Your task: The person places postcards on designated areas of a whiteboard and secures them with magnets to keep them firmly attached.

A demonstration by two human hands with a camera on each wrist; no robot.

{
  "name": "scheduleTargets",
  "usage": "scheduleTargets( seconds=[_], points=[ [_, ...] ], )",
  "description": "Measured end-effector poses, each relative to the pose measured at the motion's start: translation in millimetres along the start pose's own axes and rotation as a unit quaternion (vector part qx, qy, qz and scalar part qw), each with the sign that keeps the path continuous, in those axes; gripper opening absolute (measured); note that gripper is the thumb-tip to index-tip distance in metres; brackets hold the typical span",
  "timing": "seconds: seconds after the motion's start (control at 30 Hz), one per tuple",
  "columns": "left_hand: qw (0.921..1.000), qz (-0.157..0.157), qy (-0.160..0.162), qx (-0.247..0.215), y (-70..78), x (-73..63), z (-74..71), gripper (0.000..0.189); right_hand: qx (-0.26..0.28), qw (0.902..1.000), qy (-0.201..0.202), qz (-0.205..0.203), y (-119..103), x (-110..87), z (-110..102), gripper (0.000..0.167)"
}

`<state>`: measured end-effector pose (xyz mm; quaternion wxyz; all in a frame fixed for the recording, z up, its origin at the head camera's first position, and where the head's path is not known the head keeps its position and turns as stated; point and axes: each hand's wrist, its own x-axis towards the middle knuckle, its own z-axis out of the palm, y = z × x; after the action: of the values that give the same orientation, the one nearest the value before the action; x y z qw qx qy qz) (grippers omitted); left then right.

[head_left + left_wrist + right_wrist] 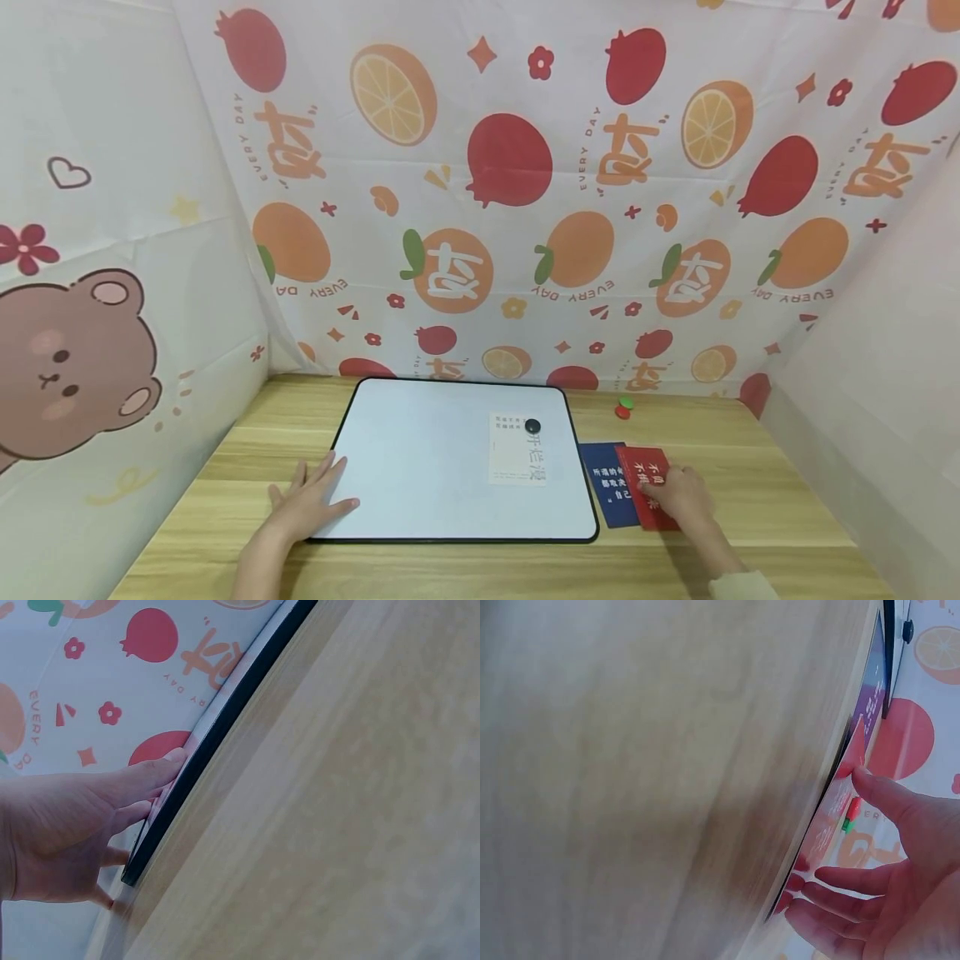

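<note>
A whiteboard [412,467] with a black frame lies flat on the wooden table. My left hand [306,502] rests with spread fingers on its lower left corner; in the left wrist view, the thumb and fingers lie along the dark board edge [217,739]. On the board's right part, a round black magnet [532,426] sits over the top of a white printed card [513,468]. To the right of the board, a red card [660,518] overlaps a blue card [597,460]. My right hand [681,496] touches the red card, thumb and fingers apart.
Behind the cards, a red magnet [622,412] and a green magnet [626,402] lie side by side on the table [780,508]. A fruit-print cloth [517,250] hangs at the back, with a bear-print cloth [112,225] on the left.
</note>
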<state>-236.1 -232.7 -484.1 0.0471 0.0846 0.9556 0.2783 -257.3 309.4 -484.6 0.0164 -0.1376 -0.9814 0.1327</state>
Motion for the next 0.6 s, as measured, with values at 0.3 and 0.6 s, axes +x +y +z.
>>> scheduleTargets(
  seconds=[0.3, 0.6],
  points=[
    [1.0000, 0.000, 0.002, -0.004, -0.7, -0.1, 0.0, 0.082, -0.027, 0.9992, -0.029, 0.010, 0.0, 2.4, -2.6, 0.061],
    [1.0000, 0.002, 0.004, -0.004, -2.4, 0.0, 0.8, 0.083, 0.039, 0.9982, -0.035, 0.028, 5.1, 3.2, -8.4, 0.040]
  ],
)
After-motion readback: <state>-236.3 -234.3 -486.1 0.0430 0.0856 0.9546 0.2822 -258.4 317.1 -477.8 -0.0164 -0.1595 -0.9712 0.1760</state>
